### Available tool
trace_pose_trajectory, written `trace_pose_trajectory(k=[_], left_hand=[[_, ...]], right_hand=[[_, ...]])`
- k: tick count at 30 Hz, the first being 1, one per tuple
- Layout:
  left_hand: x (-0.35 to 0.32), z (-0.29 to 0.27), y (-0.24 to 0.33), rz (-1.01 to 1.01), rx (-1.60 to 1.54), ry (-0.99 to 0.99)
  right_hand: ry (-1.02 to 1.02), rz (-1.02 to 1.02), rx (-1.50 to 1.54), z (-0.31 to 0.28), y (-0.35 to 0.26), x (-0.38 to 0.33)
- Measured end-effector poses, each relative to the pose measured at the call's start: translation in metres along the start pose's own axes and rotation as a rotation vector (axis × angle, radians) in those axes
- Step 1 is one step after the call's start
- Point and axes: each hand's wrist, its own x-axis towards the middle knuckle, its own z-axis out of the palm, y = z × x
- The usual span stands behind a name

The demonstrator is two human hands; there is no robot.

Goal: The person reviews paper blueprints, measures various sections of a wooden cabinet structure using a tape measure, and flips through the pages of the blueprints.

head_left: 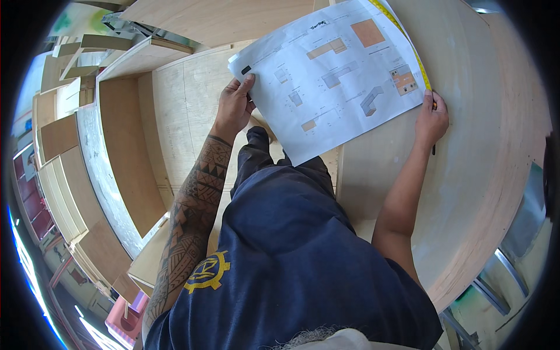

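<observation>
Printed sheet stretched between two hands, yellow tape along its right edge

The left hand [235, 105] is pinched closed on the left edge of the printed sheet [303, 102], its thumb lying on top of the paper and its other fingers curled behind. The right hand [433, 119] is closed at the sheet's lower right corner, with the end of a yellow measuring tape [417, 55] caught in its grip; how the fingers divide between tape and paper cannot be told. From the right hand the tape arcs up and away along the sheet's right edge. A slim dark tip [433, 150] pokes out just below that hand; what it belongs to is hidden.

The sheet lies between the hands and reaches beyond them, tilted, its right side higher, showing small drawings of furniture shapes and an orange-brown square near the top. Beneath and to the right of the right hand spreads a broad, pale wooden surface [484, 134]. Just below the left hand is a dark shoe [258, 136], and farther left of that hand stands an open wooden box [125, 128]
</observation>
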Motion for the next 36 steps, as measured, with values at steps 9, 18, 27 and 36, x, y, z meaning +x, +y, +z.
trace_pose_trajectory(k=[9,18,27,36], left_hand=[[-0.026,-0.001,0.000,-0.086,-0.129,0.013],[-0.059,-0.017,0.008,-0.380,-0.127,-0.075],[-0.061,-0.028,0.012,-0.428,-0.061,-0.111],[-0.061,-0.030,0.013,-0.497,-0.060,-0.126]], right_hand=[[-0.132,0.087,0.034,-0.008,-0.012,0.008],[-0.130,0.058,0.154,0.019,-0.079,-0.024],[-0.122,0.124,0.145,0.024,-0.083,-0.021],[-0.098,0.118,0.070,0.035,-0.089,-0.026]])
